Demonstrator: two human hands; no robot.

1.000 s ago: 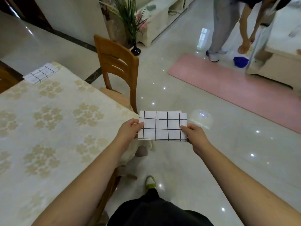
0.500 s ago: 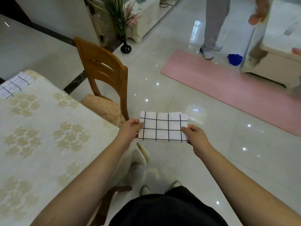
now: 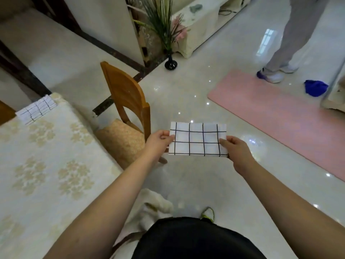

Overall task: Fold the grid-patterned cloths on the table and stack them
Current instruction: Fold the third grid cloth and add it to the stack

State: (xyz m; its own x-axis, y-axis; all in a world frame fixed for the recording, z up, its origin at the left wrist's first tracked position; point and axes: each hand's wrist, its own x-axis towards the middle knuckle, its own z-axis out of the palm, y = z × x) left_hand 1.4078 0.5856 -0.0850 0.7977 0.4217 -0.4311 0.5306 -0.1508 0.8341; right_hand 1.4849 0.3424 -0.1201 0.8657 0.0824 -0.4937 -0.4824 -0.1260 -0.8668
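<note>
The table (image 3: 56, 165) lies to the person's left under a floral covering, and at its far corner sits what looks like a stack of folded cloths (image 3: 36, 111), though it is too distant and blurred to count layers. A wooden chair (image 3: 128, 101) stands between. The folded cloth (image 3: 197, 139) is held taut in the air over the floor, off the table: the left hand (image 3: 158, 141) pinches its left edge, the right hand (image 3: 236, 148) its right. Carry it level and flat, corners matched, and set it squarely on the stack.
</note>
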